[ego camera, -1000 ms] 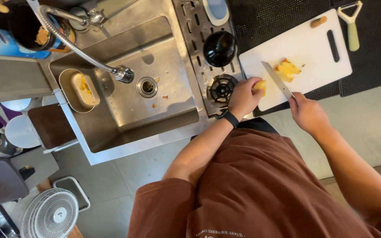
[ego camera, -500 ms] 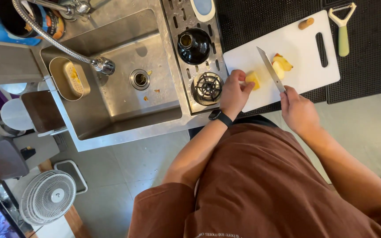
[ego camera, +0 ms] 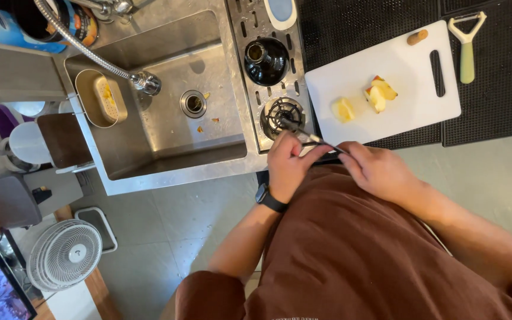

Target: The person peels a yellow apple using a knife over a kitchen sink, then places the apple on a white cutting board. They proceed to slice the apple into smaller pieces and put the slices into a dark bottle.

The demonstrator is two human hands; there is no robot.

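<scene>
I've pulled the knife [ego camera: 312, 139] off the board [ego camera: 413, 98]; my right hand [ego camera: 377, 172] is gripping its handle, my left hand [ego camera: 288, 163] is pinching the blade at the bench edge. So cutting is paused. Apple pieces [ego camera: 377, 95] are lying ahead-right on the board, sink [ego camera: 149, 136] ahead-left, open floor below.

A: Where did the hands go?
B: Both have come off the white cutting board [ego camera: 413, 89] to the near edge of the tabletop. The left hand [ego camera: 288, 166] no longer steadies the apple.
A: And the knife [ego camera: 312, 137]?
B: Lifted from the fruit; the right hand [ego camera: 377, 172] grips its handle, left fingers touching the blade.
A: The apple?
B: 2 pieces now lie free: a small slice [ego camera: 344, 109] and a bigger chunk [ego camera: 379, 93].
</scene>
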